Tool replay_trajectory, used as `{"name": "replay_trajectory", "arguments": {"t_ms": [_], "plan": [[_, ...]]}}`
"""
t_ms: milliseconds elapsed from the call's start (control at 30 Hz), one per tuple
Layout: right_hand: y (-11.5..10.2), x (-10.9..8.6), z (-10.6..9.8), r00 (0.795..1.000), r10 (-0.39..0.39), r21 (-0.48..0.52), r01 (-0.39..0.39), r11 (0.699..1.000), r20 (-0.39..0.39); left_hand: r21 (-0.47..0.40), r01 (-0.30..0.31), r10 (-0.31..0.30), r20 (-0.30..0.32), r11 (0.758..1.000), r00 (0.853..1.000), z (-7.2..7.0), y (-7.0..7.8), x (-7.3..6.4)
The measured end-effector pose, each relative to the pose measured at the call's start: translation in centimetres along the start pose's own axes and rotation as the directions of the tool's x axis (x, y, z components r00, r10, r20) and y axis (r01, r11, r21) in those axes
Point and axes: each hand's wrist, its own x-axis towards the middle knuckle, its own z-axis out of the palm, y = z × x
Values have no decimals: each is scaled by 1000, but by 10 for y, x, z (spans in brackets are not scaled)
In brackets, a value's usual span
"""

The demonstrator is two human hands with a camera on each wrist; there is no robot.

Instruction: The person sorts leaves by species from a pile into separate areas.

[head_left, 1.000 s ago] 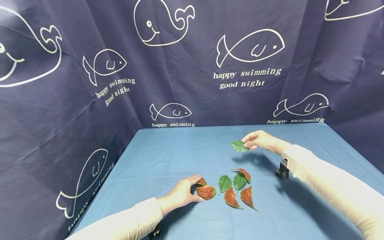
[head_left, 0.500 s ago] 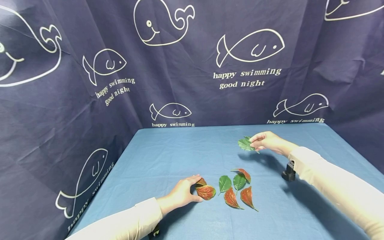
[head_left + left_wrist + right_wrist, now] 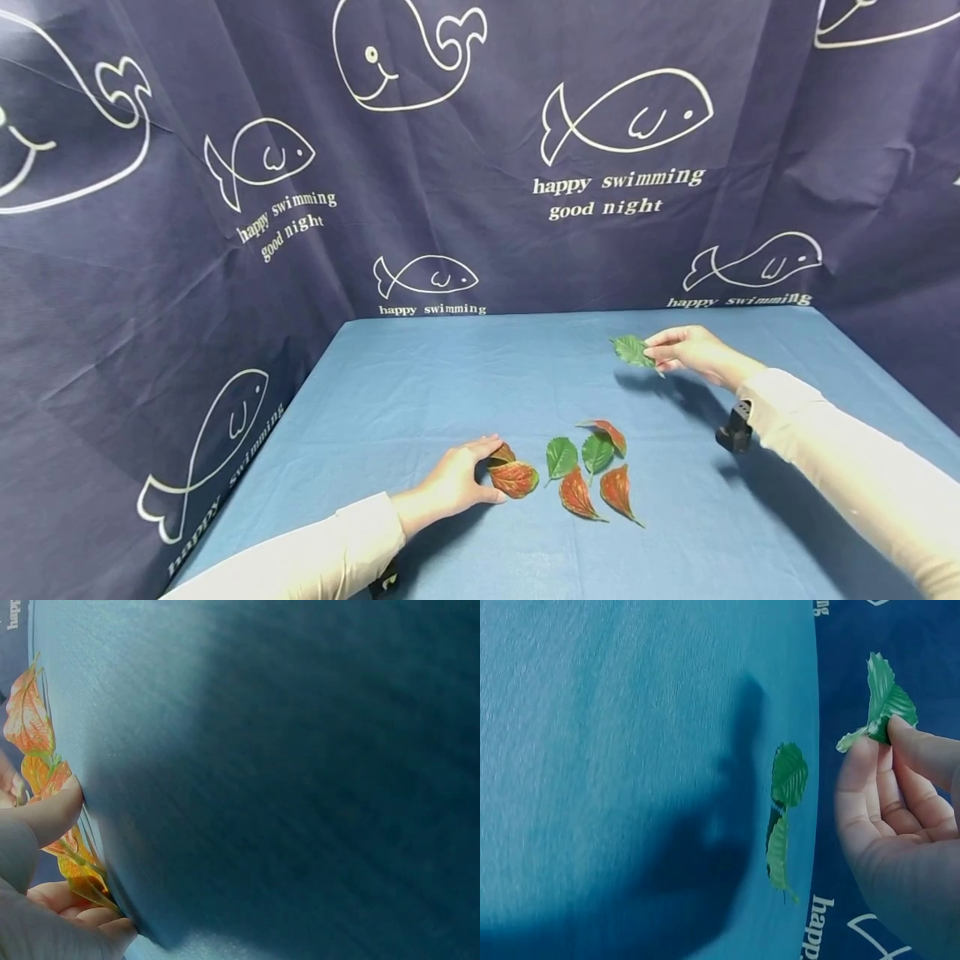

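My left hand (image 3: 448, 483) is low over the blue surface, thumb and fingers curved round two red-orange leaves, a front one (image 3: 514, 479) and one behind it (image 3: 502, 454). In the left wrist view the thumb overlaps these leaves. My right hand (image 3: 693, 352) pinches a green leaf (image 3: 889, 697) between thumb and fingertips, raised above the surface with its shadow below. Between the hands lie two green leaves, left (image 3: 561, 457) and right (image 3: 597, 451), and red leaves at the back (image 3: 611, 435), front (image 3: 577, 493) and right (image 3: 617, 490).
A blue cloth (image 3: 420, 375) covers the tabletop. Behind and at the sides hangs a dark blue curtain (image 3: 510, 233) with white fish, whales and lettering. In the right wrist view, an upper green leaf (image 3: 789, 776) and a lower one (image 3: 778, 851) appear near the cloth's edge.
My right hand has moved rightward over the far part of the cloth, carrying the green leaf along. The left hand and the leaves around it stay in place.
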Motion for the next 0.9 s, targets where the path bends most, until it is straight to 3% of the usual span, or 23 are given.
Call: {"name": "replay_trajectory", "arguments": {"t_ms": [233, 667, 900], "plan": [[6, -6, -9, 998, 0, -68, -4, 998, -58, 14, 3, -3, 0, 1000, 1000, -1, 2, -1], [23, -9, -23, 995, -12, -85, 3, 996, -102, 5, 2, -2, -2, 1000, 1000, -3, 5, -2], [35, -13, -31, 993, 53, -70, -60, 996, -103, 2, -2, 2, -2, 1000, 1000, -3, 5, -3]]}}
